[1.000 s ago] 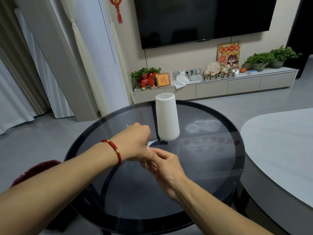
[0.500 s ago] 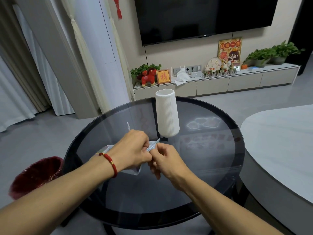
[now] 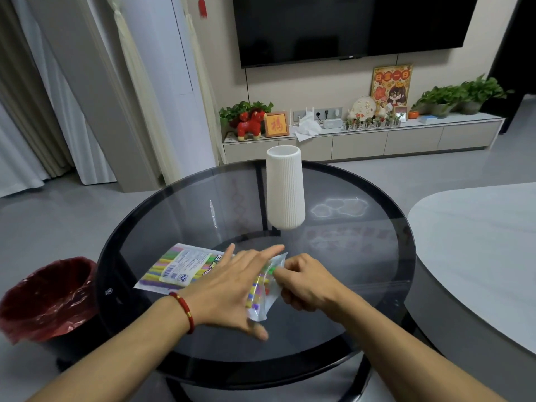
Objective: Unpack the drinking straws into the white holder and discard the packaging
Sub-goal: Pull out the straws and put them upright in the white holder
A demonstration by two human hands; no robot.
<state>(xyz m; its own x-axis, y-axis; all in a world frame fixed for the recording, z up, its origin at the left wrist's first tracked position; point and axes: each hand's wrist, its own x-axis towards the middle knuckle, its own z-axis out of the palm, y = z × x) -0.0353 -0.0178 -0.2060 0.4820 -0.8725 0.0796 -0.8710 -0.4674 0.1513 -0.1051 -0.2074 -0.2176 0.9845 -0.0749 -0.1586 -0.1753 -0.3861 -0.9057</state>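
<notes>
Item: straw packet [image 3: 185, 269], a flat clear plastic bag with a printed label and coloured drinking straws [image 3: 256, 288] inside. It lies on the round glass table [image 3: 362, 285], on the near side of the white holder [image 3: 285, 190] and a little to its left.

Handling, as judged: light, the film thin, crinkly and slippery; the straws are slender, hollow and easily bent or crushed. Best taken by pinching the loose film at the open end, or by gathering the straws as a bundle near their tips, not squeezing mid-length.

Axis: the long axis runs from the labelled end, farther left of the holder, to the end between the hands, nearer the viewer. That end is lifted and crumpled, and green straw tips show at it.

Left hand [image 3: 232, 288]: fingers spread, palm down over the packet's middle; its grip is loose and not closed round anything.

Right hand [image 3: 307, 282]: grip closed, fingertips pinching the film at the lifted end beside the straw tips.

Holder: upright, ribbed, mouth up, no straws showing above its rim.

Bin [image 3: 46, 297]: red-lined, on the floor, well left of the holder, beyond the table edge.
</notes>
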